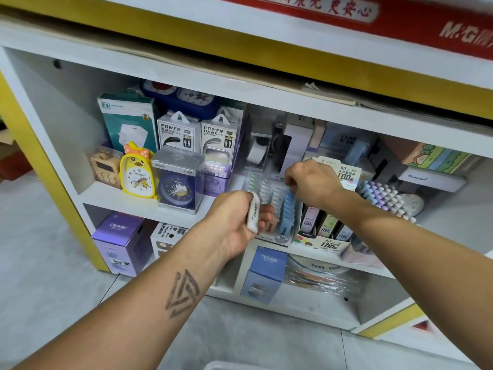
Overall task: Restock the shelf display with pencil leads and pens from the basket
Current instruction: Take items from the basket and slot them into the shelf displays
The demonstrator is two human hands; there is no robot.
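- At centre frame, your left hand (234, 217) grips white lead cases (253, 213) beside the display tray (269, 198).
- Your right hand (309, 182) pinches a blue case (290, 194) in its mostly filled rows.
- Restocking looks midway; the basket is barely visible.

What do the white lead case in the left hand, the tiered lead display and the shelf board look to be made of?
White lead case, gripped by the left hand: likely smooth opaque plastic, slight sheen, printed label.
Tiered lead display, where the right hand reaches: seemingly clear plastic; the rows show through its walls.
Shelf board: probably white laminated board, matte and flat-edged; core not visible.
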